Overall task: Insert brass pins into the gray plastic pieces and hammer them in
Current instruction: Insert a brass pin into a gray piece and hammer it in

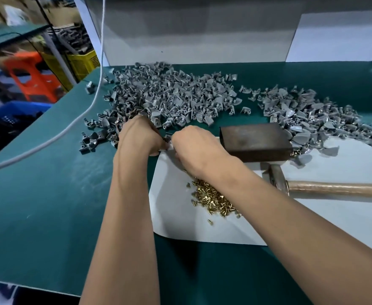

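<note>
Green counter [48, 194] under everything, firm backing for blows. White paper sheet [312, 216] spread over its right half, thin and prone to slide or crease, so better not to lean on it.

Main heap of gray plastic pieces [169, 95] at counter rear centre, second heap [308, 115] at right rear, spilling onto paper edge. Light, stiff moulded bits w/ curved shell and small bosses; prob. brittle under an off-centre strike. Best held by the thick boss end, thin shell edge kept clear of the blow.

Dark metal block [255, 142] on paper betw. the heaps, looks heavy and solid, likely the anvil; no need to lift, only to set a piece flat on top.

Hammer [312, 188] lying on paper just in front of block, head toward centre, wooden handle running off right. Head-heavy; grip well down handle, light taps enough for parts this small.

Left hand [141, 137] at near edge of main heap, fingers curled, apparently pinching a gray piece. Right hand [198, 148] close against it, fingers curled down; prob. pinching a pin into that piece, but fingertips hidden, so cannot tell for sure.

Brass pins [211, 199] piled loose on paper under right forearm. Tiny, smooth, slippery, apt to roll; pick one at a time by the shank w/ thumb and forefinger tips.
</note>
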